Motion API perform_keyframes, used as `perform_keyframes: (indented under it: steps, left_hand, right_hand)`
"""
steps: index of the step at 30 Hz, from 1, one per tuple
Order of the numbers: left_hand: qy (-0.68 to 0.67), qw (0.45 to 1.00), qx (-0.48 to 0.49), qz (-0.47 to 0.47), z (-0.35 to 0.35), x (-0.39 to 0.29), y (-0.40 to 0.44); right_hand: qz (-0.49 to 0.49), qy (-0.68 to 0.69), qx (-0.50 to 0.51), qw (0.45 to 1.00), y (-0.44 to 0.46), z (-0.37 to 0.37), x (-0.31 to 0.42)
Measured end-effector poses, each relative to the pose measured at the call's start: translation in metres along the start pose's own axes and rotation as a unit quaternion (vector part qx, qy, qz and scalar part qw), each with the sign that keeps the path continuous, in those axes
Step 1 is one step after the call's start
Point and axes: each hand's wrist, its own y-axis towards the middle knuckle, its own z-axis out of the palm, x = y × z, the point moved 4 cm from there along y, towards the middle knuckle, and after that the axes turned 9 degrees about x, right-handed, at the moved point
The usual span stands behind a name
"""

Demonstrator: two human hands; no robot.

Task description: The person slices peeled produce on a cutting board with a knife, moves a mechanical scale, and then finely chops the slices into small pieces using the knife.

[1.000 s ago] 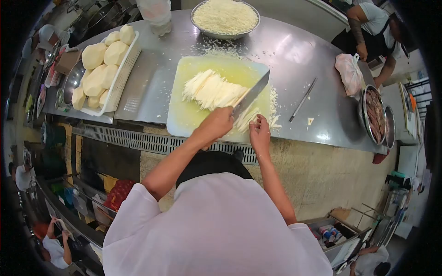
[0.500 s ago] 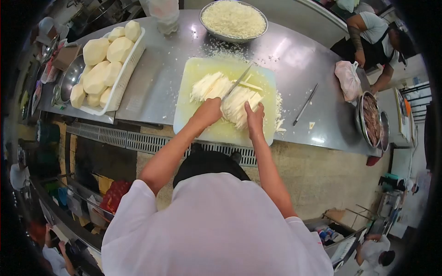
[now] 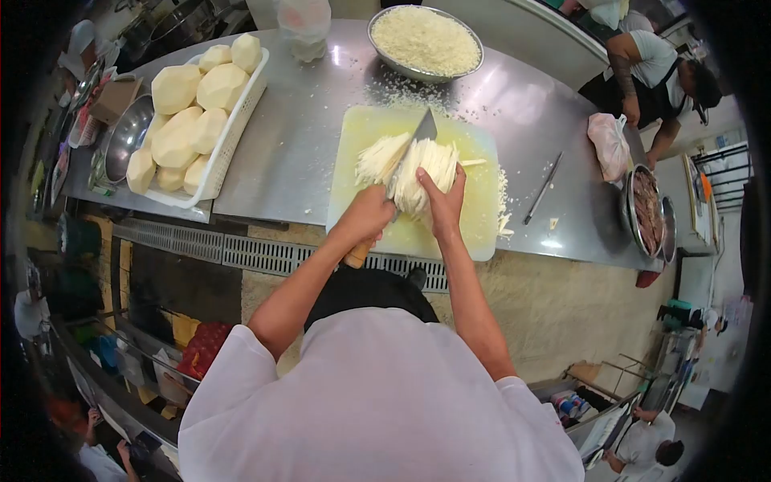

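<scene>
My left hand (image 3: 369,213) is closed round the wooden handle of a kitchen knife (image 3: 425,126). Its broad blade points away from me and stands between two piles on a pale green cutting board (image 3: 475,233). Left of the blade lies a loose fan of cut vegetable strips (image 3: 377,161). To the right, my right hand (image 3: 446,197) grips a thicker bundle of pale vegetable strips (image 3: 434,165), its thumb on the near side and its fingers along the right. The fingertips are partly hidden.
A white basket (image 3: 233,132) of large peeled root vegetables stands left, and a bowl of finely cut pale pieces (image 3: 426,40) behind the board. At right are a thin metal tool (image 3: 544,186), a plastic bag (image 3: 608,145) and a bowl of meat (image 3: 646,210). Another person (image 3: 642,72) works there.
The knife has tilted, showing more of its blade face, and its wooden handle has come into view. The right-hand strips are gathered more upright. The view has shifted slightly.
</scene>
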Motion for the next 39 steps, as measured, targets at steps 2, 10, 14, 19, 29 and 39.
perform_keyframes:
  steps: [2, 10, 14, 19, 29, 39]
  left_hand:
    - [0.056, 0.998, -0.037, -0.003, -0.011, -0.006, -0.013]
    - [0.209, 0.955, -0.183, 0.104, -0.041, 0.05, -0.018]
    - [0.14, 0.973, -0.166, 0.074, -0.042, 0.041, -0.033]
    - [0.1, 0.98, -0.167, 0.045, -0.047, 0.044, -0.04]
    - [0.075, 0.984, -0.15, 0.052, -0.052, 0.063, -0.048]
    - [0.211, 0.949, -0.22, 0.085, -0.108, 0.057, 0.0]
  right_hand:
    - [-0.02, -0.082, -0.012, 0.996, -0.007, 0.01, 0.0]
    - [0.057, -0.376, -0.02, 0.925, -0.024, 0.039, -0.045]
    - [-0.047, -0.425, -0.013, 0.904, 0.015, -0.006, -0.044]
    - [-0.129, -0.442, 0.094, 0.883, 0.105, -0.077, -0.021]
    - [-0.015, -0.586, 0.03, 0.81, 0.068, -0.064, -0.033]
    - [0.174, -0.182, 0.011, 0.968, 0.005, -0.081, -0.031]
